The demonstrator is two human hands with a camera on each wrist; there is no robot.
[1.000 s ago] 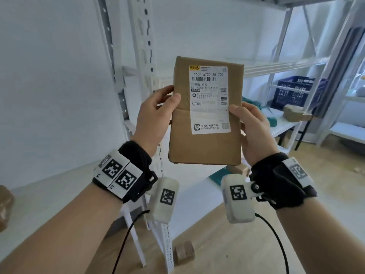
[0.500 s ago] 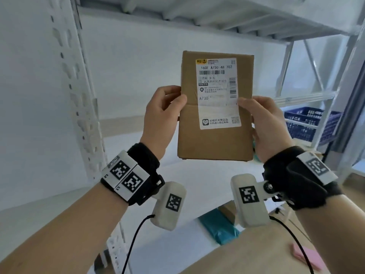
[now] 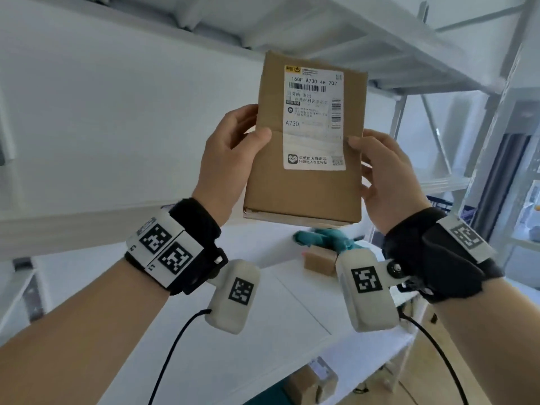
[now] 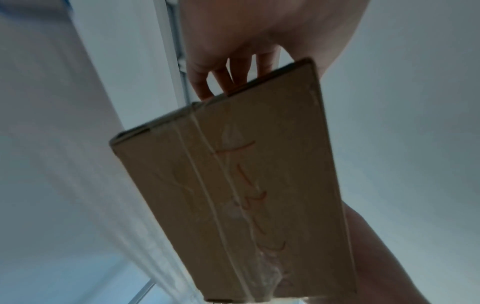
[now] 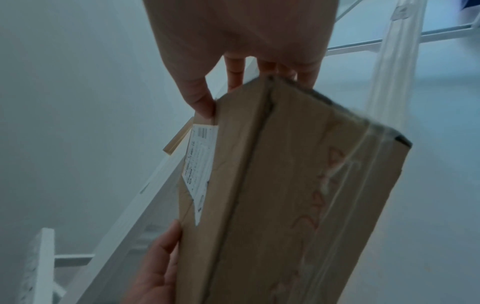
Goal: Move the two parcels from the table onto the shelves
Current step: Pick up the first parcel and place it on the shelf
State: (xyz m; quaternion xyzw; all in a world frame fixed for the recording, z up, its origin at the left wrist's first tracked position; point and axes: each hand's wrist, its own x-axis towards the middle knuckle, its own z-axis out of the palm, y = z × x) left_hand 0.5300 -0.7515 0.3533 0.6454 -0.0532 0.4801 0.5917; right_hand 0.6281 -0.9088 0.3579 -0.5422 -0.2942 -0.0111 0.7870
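Note:
A flat brown cardboard parcel (image 3: 304,188) with a white shipping label stands upright in the air, label toward me, in front of the white shelf unit. My left hand (image 3: 233,150) grips its left edge, thumb on the front, fingers behind. My right hand (image 3: 377,171) grips the right edge the same way. The parcel's top reaches up near the underside of an upper shelf (image 3: 292,30). In the left wrist view the parcel's (image 4: 241,185) taped side with red writing shows, and the right wrist view shows the parcel (image 5: 285,195) too. The second parcel cannot be identified.
A white shelf board (image 3: 263,331) lies below the parcel, holding a teal bag (image 3: 324,239) and a small cardboard box (image 3: 320,260) at its far end. More boxes (image 3: 312,381) sit lower down. A blue crate (image 3: 438,201) stands on a shelf at the right. White uprights (image 3: 496,112) rise on the right.
Both hands have raised the parcel higher, from mid-shelf level up toward the underside of the upper shelf. My view has tilted upward and moved closer to the shelves.

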